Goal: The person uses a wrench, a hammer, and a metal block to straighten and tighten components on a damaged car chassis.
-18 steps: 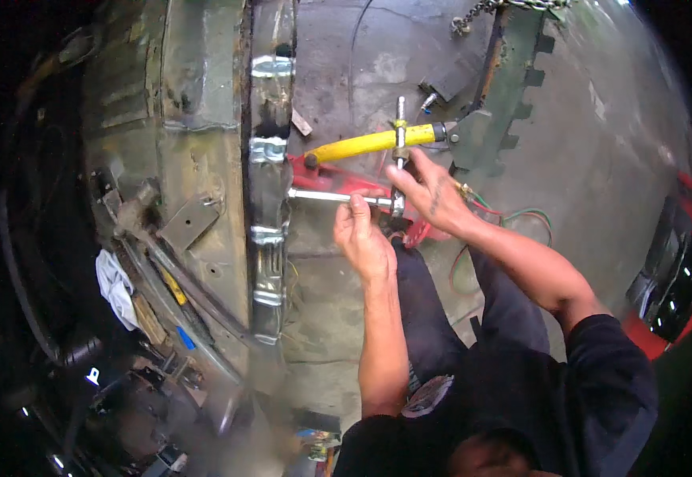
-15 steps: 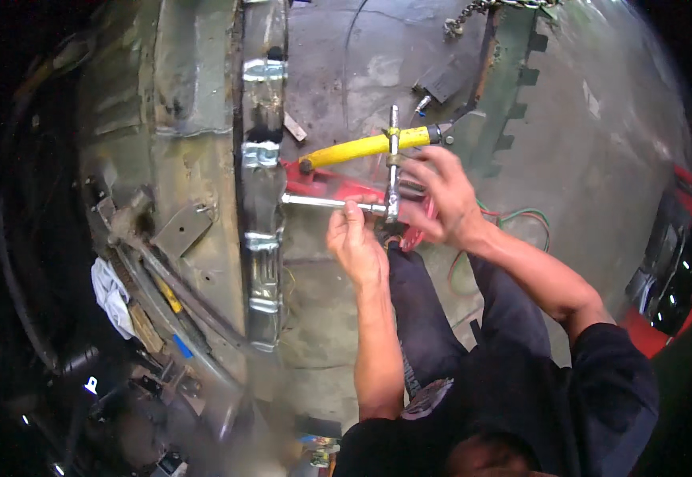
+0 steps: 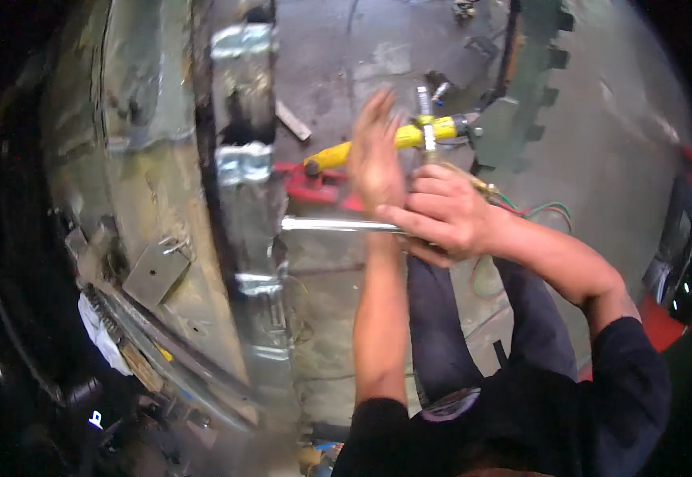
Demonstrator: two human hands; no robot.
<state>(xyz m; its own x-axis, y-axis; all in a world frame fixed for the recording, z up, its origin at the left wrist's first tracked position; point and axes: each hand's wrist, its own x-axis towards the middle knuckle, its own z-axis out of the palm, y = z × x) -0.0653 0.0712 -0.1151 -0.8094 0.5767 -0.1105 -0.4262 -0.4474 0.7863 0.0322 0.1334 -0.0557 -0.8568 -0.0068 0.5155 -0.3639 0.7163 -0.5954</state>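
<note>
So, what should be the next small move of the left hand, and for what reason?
Perhaps close the left hand around the silver shaft to steady it: this hand is open, while the right hand curls over the shaft's near end and the far end reaches toward the metal beam.

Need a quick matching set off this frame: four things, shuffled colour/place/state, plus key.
1. left hand
2. right hand
3. rod
4. cloth

A. white, at the picture's left
B. wrapped around a tool
C. silver, running sideways
D. open, fingers extended

Pairs: 1-D, 2-B, 3-C, 4-A
</note>
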